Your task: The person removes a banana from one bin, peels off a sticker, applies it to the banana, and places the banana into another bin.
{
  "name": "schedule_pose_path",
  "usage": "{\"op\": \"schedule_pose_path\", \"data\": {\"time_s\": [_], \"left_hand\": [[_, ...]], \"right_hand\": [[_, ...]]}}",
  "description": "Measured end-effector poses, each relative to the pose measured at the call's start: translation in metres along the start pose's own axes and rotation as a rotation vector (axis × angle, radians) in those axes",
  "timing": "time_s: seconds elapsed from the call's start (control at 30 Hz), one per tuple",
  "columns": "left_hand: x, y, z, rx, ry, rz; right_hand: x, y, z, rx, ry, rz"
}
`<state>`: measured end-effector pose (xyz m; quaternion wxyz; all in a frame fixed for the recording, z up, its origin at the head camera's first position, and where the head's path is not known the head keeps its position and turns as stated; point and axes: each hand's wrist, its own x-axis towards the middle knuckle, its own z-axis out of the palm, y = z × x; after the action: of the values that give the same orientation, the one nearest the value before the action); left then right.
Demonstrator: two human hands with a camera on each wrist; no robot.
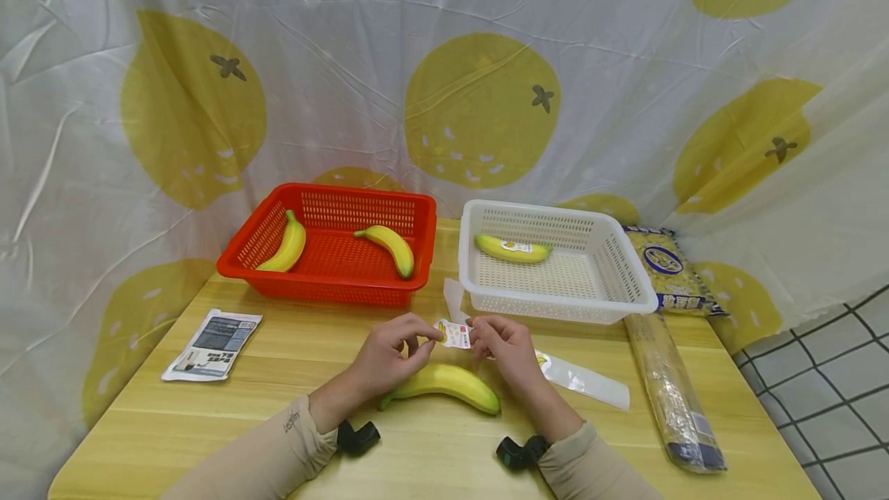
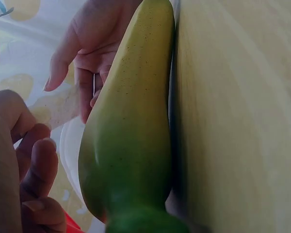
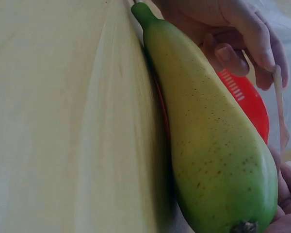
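A small white label (image 1: 454, 333) with a banana picture and red print stretches between both hands above the table. My left hand (image 1: 397, 353) pinches its left edge between thumb and forefinger. At the opposite edge, fingertips of my right hand (image 1: 505, 344) touch the label; in the left wrist view that hand's thumb stands apart from it. Below the hands a yellow banana (image 1: 447, 384) with greenish ends lies on the table, filling much of the left and right wrist views. A pale strip (image 1: 454, 301) sits behind the right fingers, and a label strip (image 1: 586, 380) lies right of that hand.
A red basket (image 1: 333, 292) with two bananas stands at back left. Beside it a white basket (image 1: 556, 303) holds one labelled banana (image 1: 514, 248). A printed packet (image 1: 212, 346) lies left. Along the right are a yellow bag (image 1: 670, 265) and a long clear package (image 1: 674, 392).
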<state>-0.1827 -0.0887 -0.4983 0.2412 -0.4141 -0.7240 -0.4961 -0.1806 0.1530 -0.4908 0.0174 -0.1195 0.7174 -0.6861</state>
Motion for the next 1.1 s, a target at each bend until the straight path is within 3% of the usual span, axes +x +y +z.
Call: {"op": "schedule_pose_path", "data": {"time_s": [0.3, 0.7, 0.8, 1.0, 1.1], "left_hand": [[-0.0006, 0.0023, -0.0025, -0.037, -0.106, 0.039], [-0.0030, 0.0036, -0.0038, 0.020, -0.078, -0.011], [-0.0031, 0.0040, -0.0036, 0.051, -0.055, -0.065], [-0.0025, 0.0050, -0.0025, 0.129, -0.007, -0.265], [-0.0024, 0.0051, -0.0021, 0.156, -0.011, -0.330]], "right_hand": [[-0.0026, 0.0007, 0.0015, -0.018, -0.027, 0.051], [-0.0041, 0.0029, 0.0006, -0.051, -0.090, 0.021], [-0.0046, 0.0023, 0.0006, -0.075, -0.091, -0.002], [-0.0067, 0.0005, 0.0008, -0.098, -0.117, -0.043], [-0.0084, -0.0005, 0.0011, -0.115, -0.127, -0.053]]}}
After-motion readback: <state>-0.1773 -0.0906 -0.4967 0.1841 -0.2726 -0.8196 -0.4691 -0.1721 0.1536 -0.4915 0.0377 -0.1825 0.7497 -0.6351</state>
